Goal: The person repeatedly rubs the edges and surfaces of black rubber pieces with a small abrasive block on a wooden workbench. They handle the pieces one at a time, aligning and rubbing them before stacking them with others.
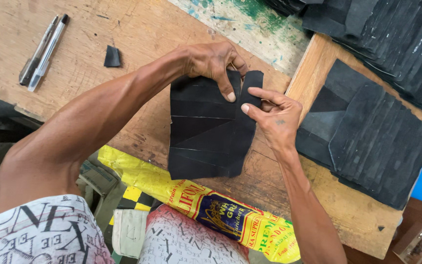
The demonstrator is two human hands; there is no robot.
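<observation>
Hands, left and right, pinch black pieces at top edge.

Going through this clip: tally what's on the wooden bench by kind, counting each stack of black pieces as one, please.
Pens: 2
Stacks of black cut pieces: 3 (held by left hand and right hand; right stack; top-right stack)
Small black scrap: 1
Yellow printed sack: 1
Total: 7

Your pieced fabric panel lies mid-desk; pens far left, stacked fabric pieces right, sack near.
</observation>
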